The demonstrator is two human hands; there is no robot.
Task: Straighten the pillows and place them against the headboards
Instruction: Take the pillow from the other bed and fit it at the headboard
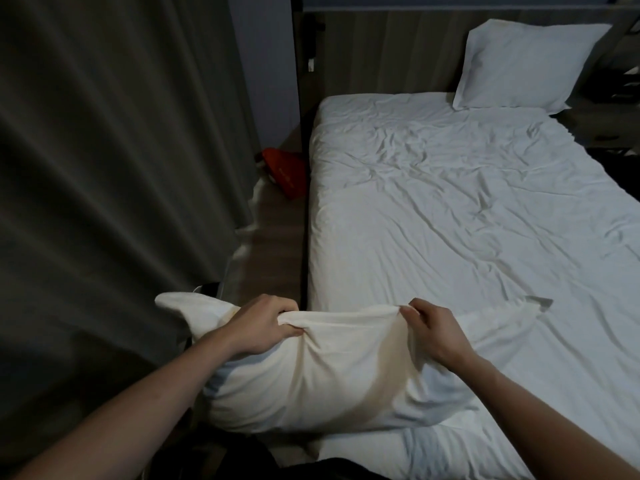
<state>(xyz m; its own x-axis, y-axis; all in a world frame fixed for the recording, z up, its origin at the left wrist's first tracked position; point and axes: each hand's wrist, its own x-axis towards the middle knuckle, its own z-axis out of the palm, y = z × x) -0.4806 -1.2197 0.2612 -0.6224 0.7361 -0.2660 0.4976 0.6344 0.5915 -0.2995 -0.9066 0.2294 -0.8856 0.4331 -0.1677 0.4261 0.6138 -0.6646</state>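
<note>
Head view: the top edge of a soft white fabric pillow (311, 368) is pinched in the grip of the left hand (259, 327) and the right hand (436, 332), fingers curled, at the foot of the white-sheeted bed (485, 209).

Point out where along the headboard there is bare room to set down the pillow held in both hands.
The free patch is bare sheet along the headboard, between the bed's left edge and the propped pillow at the right corner. The wrinkled middle of the bed is bare too. The near end is crowded: left hand and right hand grip the held pillow.
</note>
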